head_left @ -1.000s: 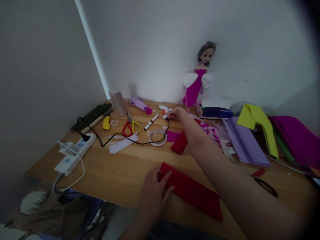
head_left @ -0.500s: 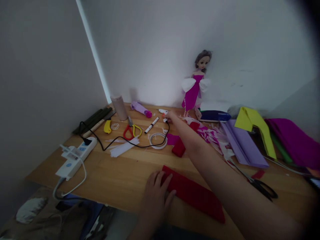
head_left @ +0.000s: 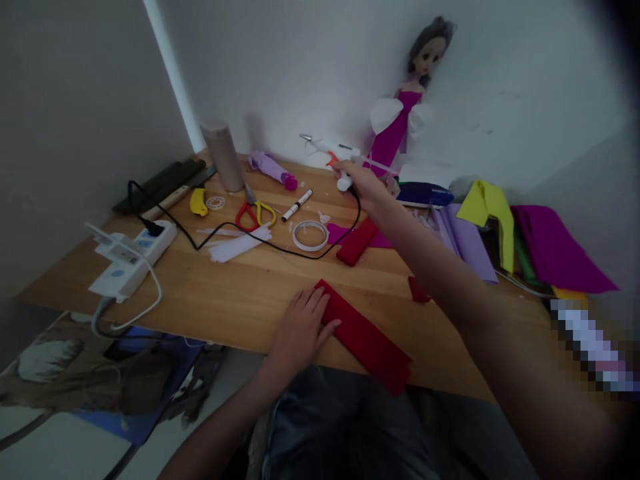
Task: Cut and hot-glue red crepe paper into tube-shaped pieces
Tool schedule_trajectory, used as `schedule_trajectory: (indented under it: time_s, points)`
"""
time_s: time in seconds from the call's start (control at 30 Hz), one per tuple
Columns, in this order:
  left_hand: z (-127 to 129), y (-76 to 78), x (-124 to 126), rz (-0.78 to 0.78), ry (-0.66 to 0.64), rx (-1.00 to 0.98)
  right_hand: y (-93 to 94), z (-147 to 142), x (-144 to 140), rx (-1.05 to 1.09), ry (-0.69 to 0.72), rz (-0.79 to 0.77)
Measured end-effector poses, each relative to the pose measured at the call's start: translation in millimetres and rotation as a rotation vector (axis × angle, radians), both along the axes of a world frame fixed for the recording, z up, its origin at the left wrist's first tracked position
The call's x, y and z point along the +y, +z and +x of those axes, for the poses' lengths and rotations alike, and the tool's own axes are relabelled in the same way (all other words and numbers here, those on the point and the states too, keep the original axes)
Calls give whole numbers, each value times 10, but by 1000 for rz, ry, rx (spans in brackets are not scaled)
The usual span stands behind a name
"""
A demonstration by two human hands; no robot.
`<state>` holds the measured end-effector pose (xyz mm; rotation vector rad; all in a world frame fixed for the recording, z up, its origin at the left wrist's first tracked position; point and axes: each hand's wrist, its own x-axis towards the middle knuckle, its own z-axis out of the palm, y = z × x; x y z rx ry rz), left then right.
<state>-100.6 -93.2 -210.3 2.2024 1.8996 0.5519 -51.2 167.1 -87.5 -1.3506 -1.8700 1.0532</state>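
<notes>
I am gripping the white glue gun by its handle in my right hand, fingers wrapped shut around it, and holding it up off the table, its metal nozzle pointing away to my left. Its black cord is hanging from the bottom of the handle and trailing across the wood to the power strip far off to the left of my grip. Just beyond my right hand a doll in a magenta dress is leaning against the wall.

My left hand is lying flat, fingers spread, pressing on the near end of a red felt strip at the table's front edge; it is grasping nothing.

Below my raised grip a tape ring and a smaller red roll are lying on the wood. Further left of the grip are a marker, the red-and-yellow scissors and a grey cylinder. To the right of my forearm, yellow and purple felt sheets are lying piled.
</notes>
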Motion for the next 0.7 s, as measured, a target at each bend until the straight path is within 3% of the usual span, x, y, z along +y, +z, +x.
schedule_trajectory:
  time_s: [0.17, 0.3, 0.43, 0.53, 0.63, 0.7]
  points:
    - [-203, 36, 0, -6, -128, 50, 190, 411, -451, 665, 113, -112]
    - [-242, 34, 100, -41, -165, 89, 372, 707, -804, 812, 171, -158]
    - [-164, 103, 126, -55, -154, 94, 450, 993, -1240, 892, 174, -97]
    - [-178, 261, -164, -10, -196, 44, 306, 1257, -1619, 900, 47, -80]
    - [-316, 465, -613, -87, -344, -32, -20, 1508, -2017, 934, -39, -188]
    - [-446, 582, -814, -16, -199, -50, -273, 1607, -2290, 971, -59, -205]
